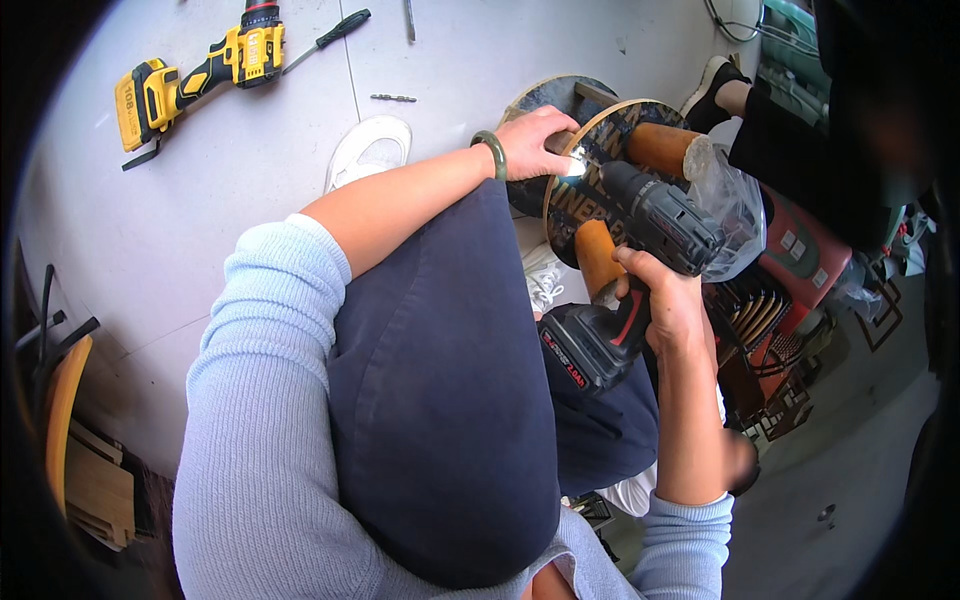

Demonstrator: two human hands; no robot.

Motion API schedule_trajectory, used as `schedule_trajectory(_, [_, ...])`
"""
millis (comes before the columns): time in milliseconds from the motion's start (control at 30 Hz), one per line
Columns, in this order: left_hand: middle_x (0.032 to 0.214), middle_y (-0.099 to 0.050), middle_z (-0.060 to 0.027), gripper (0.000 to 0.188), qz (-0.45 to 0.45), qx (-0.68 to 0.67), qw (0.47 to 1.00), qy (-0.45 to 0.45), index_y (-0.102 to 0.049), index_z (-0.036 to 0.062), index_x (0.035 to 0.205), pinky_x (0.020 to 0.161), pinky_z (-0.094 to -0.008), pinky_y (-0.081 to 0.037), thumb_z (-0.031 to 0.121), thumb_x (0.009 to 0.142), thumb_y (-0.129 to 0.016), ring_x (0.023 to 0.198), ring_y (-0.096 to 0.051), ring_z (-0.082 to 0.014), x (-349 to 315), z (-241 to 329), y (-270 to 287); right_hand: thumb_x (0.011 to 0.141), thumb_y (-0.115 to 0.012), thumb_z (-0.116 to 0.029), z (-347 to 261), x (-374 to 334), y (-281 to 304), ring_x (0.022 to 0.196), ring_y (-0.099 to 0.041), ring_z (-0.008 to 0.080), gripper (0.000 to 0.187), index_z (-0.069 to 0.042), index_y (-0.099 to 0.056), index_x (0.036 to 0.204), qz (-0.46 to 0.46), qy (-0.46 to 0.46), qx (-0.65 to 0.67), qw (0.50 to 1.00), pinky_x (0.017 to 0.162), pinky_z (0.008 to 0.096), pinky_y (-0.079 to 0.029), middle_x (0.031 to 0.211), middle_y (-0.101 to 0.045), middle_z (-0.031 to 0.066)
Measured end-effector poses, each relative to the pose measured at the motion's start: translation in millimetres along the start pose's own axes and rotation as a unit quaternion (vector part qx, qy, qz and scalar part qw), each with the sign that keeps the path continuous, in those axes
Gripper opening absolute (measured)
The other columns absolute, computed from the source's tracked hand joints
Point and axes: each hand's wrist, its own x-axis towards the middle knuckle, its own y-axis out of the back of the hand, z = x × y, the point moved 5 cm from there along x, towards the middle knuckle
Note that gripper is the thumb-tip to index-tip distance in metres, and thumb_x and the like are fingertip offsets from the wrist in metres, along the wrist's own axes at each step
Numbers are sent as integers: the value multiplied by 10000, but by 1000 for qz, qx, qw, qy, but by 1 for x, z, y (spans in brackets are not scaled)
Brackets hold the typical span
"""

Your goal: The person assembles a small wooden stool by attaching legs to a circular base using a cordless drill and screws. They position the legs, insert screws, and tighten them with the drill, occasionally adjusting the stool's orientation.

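In my right hand [672, 312] is a black cordless drill [672, 222], its red-and-black battery at the bottom. The drill's front points at the face of a round dark board [570, 205] with a pale wood edge; a bright light shines at that spot and the tip is hard to make out. My left hand [535, 142], with a green bangle at the wrist, grips the board's rim, thumb near the light. Two orange-brown wooden legs [600, 258] stand out from the board. Behind it is a second round board [545, 95], with a wooden bar between them.
On the pale floor lie a yellow-and-black cordless drill [205, 75], a screwdriver [328, 42] and a loose drill bit [393, 98]. Clear plastic wrap [735, 215] and a red machine [808, 255] stand at the right. Another person's dark-trousered leg [800, 145] is close by.
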Motion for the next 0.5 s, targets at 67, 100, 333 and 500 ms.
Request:
schedule_trajectory(67, [1133, -474, -96, 577, -2, -2, 1000, -4, -552, 18, 1213, 835, -298, -505, 266, 742, -776, 996, -558, -199, 1, 0, 0, 712, -700, -64, 0, 0, 0, 513, -538, 145, 208, -11, -616, 894, 7, 3, -1, 1000, 474, 270, -447, 722, -585, 55])
schedule_trajectory(100, [1135, -473, -96, 577, -3, 0, 1000, -3, -552, 18, 1213, 835, -297, -504, 266, 742, -775, 995, -557, -199, 1, 0, -1, 711, -701, -64, 0, 0, 1, 511, -538, 145, 210, -11, -615, 896, 7, 0, -1, 1000, 473, 271, -447, 719, -584, 55])
schedule_trajectory(333, [1135, -479, -95, 574, -8, -2, 1000, 3, -555, 23, 1215, 820, -293, -503, 288, 751, -766, 1001, -554, -195, 0, 2, -1, 711, -702, -50, 5, 4, -1, 497, -536, 147, 219, -12, -611, 907, 1, 1, 12, 1000, 464, 278, -449, 722, -588, 58])
schedule_trajectory(500, [1130, -491, -96, 581, 2, 39, 999, -9, -558, 31, 1214, 801, -289, -503, 317, 749, -756, 970, -563, -187, 0, 5, 1, 718, -694, -45, 8, 6, -5, 495, -543, 147, 204, -12, -609, 901, -9, 4, 22, 1000, 466, 277, -455, 720, -592, 56])
